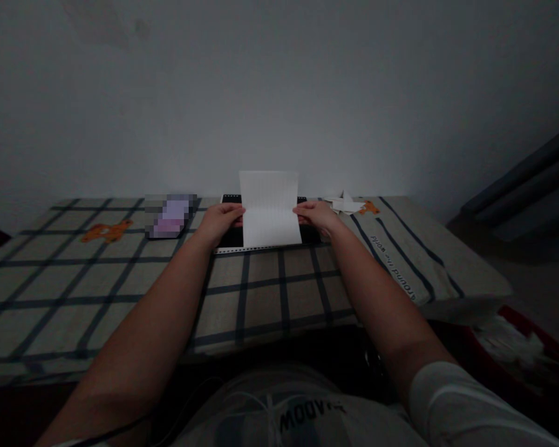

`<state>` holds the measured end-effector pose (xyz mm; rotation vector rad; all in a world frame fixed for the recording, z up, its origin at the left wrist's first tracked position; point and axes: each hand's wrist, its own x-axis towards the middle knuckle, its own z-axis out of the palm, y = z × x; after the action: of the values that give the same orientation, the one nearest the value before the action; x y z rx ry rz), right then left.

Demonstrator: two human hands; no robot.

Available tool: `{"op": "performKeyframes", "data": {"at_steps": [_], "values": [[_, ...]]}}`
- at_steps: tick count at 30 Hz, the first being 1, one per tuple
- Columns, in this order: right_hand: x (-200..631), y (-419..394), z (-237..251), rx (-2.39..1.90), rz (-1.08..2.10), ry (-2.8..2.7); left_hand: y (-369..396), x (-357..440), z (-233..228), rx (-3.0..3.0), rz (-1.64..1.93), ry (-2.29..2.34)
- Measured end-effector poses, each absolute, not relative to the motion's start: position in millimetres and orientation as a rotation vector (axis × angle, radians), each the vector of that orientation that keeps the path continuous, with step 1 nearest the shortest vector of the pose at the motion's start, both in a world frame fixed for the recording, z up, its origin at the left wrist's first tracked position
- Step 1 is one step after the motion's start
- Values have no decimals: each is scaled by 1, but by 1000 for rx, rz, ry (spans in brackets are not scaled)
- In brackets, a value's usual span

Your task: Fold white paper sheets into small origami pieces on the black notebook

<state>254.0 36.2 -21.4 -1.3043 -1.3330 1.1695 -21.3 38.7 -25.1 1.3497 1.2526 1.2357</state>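
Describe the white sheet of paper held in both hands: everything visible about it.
The paper is a white sheet with faint ruled lines, creased across its middle: the upper half stands upright toward the wall, the lower half slopes down toward the person. The left hand pinches its left edge at the crease, the right hand its right edge. It sits over a dark notebook lying on the checked cloth.

Sheet of paper (270,210): white, matt, thin, creased across the middle. Notebook (261,239) beneath it: dark cover, faint sheen, with a punched paper edge. Tablecloth (121,279): woven cloth, matt, beige with dark checks (printed orange figures and lettering). Folded paper pieces (345,203): white, matt. Wall (279,93): painted, smooth, dull. Sleeve (470,403): soft white fabric.
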Motion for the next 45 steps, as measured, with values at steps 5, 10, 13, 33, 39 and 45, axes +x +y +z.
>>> {"op": "performKeyframes", "data": {"at_steps": [5, 10, 13, 33, 39, 45], "values": [[256, 40, -24, -1300, 1129, -1325, 39, -23, -27, 1373, 1064, 1162], [258, 41, -25, -1249, 1236, -1310, 40, -26, -28, 1370, 1165, 1175], [259, 40, -25, -1168, 1305, -1284, 41, -26, -28, 1360, 1214, 1201], [255, 44, -26, -1155, 1310, -1153, 36, -20, -24, 1266, 1225, 1244], [253, 45, -25, -1186, 1218, -1095, 31, -17, -19, 1210, 1133, 1214], [253, 41, -24, -1132, 1362, -1106, 37, -21, -23, 1258, 1253, 1273]]}}
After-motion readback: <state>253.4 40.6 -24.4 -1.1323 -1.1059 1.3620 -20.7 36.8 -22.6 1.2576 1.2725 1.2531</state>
